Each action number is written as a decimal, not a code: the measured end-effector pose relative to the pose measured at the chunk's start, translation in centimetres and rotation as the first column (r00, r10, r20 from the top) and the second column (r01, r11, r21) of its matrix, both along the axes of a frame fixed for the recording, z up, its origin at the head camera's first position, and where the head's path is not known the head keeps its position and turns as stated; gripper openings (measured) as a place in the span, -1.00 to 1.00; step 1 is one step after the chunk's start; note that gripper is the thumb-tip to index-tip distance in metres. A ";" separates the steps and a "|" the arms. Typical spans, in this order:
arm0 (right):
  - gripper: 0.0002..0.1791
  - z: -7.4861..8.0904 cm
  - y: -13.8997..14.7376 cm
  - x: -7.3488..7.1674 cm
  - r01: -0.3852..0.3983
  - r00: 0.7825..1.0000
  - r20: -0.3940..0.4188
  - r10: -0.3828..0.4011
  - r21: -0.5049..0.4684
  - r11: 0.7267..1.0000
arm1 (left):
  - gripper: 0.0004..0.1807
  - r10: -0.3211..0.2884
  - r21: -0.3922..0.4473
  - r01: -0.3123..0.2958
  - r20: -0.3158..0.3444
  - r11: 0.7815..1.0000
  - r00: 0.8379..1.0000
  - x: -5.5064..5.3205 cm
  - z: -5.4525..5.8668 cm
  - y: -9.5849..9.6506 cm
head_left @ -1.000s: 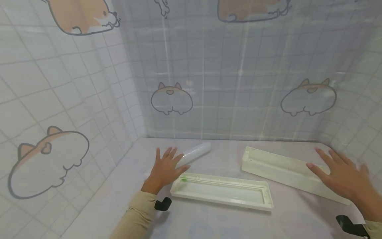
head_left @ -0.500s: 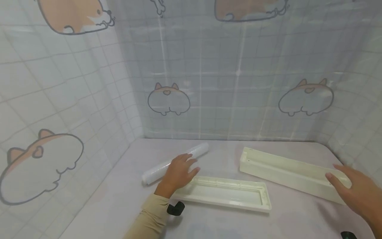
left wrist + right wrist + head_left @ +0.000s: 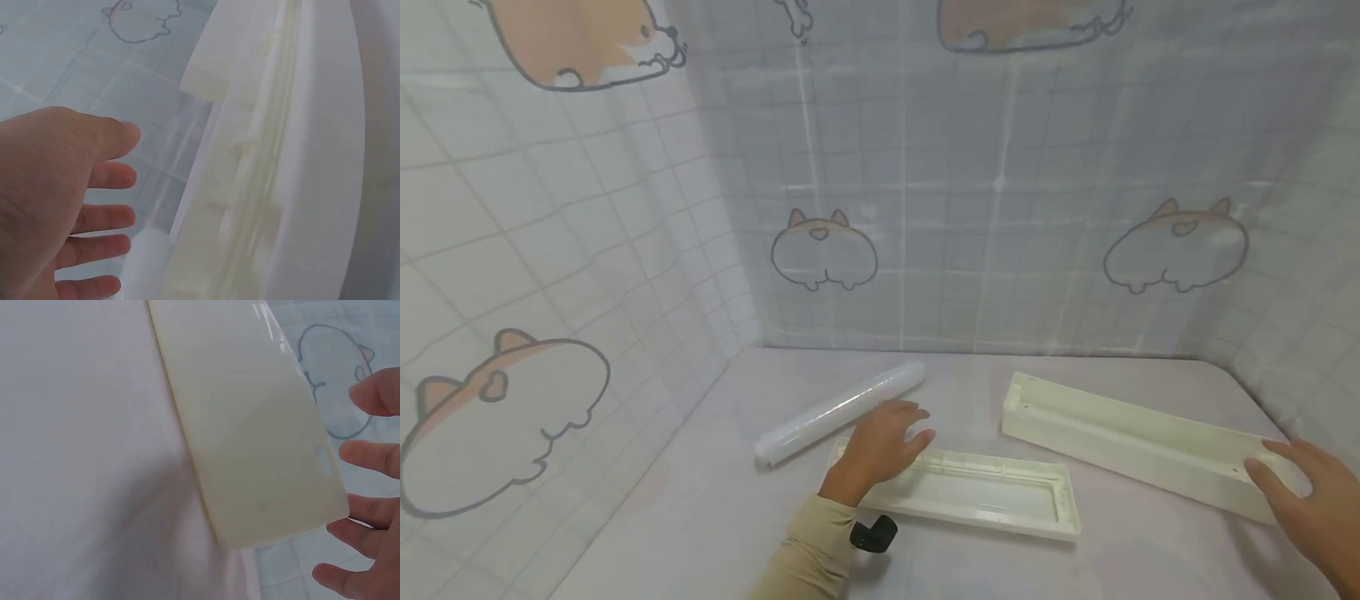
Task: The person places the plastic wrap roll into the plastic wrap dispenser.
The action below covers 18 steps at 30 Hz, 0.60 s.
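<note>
My left hand (image 3: 883, 442) is over the left end of a shallow cream lid (image 3: 1000, 522), its fingers loosely bent and holding nothing. In the left wrist view, a gap shows between the fingers and the lid's ribbed inner side (image 3: 250, 156). Behind that hand lies a shiny white roll of plastic wrap (image 3: 842, 410), slanting on the table. My right hand (image 3: 1311, 500) is at the right end of a long, deep cream box (image 3: 1120, 458). From the right wrist view, its spread fingers stand around the box's end (image 3: 262, 506); whether a fingertip touches is hard to tell.
The pale table (image 3: 700, 500) ends at a tiled-pattern sheet (image 3: 940, 275) at the back, with similar sheets on both sides. A black wrist camera (image 3: 874, 534) hangs below the left sleeve (image 3: 805, 554).
My left hand has moved right, off the roll and over the lid, with its fingers less spread. My right hand has lowered towards the box's right end. Roll, lid and box lie as before.
</note>
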State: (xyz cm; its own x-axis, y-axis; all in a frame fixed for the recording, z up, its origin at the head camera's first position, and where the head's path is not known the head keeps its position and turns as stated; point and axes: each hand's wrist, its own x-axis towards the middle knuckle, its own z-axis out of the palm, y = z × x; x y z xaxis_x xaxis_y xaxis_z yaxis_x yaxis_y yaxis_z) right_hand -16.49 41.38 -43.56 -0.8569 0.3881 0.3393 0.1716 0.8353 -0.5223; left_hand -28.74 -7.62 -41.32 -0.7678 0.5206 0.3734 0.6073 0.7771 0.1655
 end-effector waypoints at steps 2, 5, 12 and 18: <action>-0.32 -0.2 0.1 0.1 -0.017 1.000 0.002 0.017 -0.016 1.000 | -0.63 -0.013 0.012 0.013 0.010 1.000 1.000 -0.1 -0.1 0.5; -0.36 -0.5 0.4 0.1 -0.074 0.997 -0.018 0.073 -0.042 0.996 | -0.63 -0.010 0.031 0.008 0.047 0.999 0.999 -0.2 -0.4 1.2; -0.40 -1.2 0.9 0.0 -0.071 0.997 -0.023 0.070 -0.034 0.997 | -0.59 -0.012 0.019 0.009 0.138 1.000 0.990 -0.4 -0.8 2.8; -0.40 -1.8 1.3 -0.1 -0.082 0.995 -0.057 0.080 -0.030 0.996 | -0.57 -0.031 0.037 0.024 0.201 0.999 0.979 -0.6 -1.1 3.7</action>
State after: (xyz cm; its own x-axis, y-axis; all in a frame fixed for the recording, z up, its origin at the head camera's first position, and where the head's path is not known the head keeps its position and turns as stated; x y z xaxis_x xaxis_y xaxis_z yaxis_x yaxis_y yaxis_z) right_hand -16.54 42.65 -45.40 -0.8661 0.3295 0.3759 0.0736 0.8278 -0.5562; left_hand -29.35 -3.87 -42.41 -0.8149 0.5320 0.2301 0.5796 0.7525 0.3127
